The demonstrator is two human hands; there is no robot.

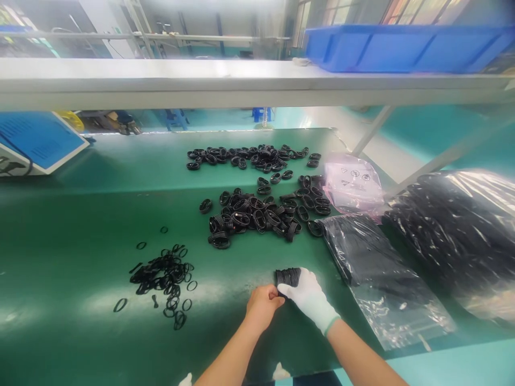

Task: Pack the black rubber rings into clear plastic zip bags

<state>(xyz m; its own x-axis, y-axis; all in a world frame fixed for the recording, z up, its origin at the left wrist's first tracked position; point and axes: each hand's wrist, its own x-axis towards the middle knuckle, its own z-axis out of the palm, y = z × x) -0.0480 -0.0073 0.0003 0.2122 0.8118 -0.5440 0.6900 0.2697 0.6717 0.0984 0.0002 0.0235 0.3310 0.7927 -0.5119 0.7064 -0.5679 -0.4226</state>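
Note:
A coiled black cable (287, 276) stands on the green mat, and my right hand (309, 297), in a white glove, is closed around its right side. Bare, my left hand (261, 308) has its fingers curled and pinched together at the coil's lower left. Whatever lies between those left fingertips is hidden. Beyond both hands lies a heap of coiled black cables (257, 212), some with plug ends showing. To the left is a loose pile of small black rubber rings (163, 273), with several rings scattered around it.
More cable coils (261, 155) lie farther back. On the right are a clear plastic bag with black contents (374, 268), a pinkish bag (354, 182) and a large wrapped black bundle (454, 230). A white shelf (225, 80) crosses above, bearing a blue bin (402, 49). A blue-topped box (40, 139) stands at left.

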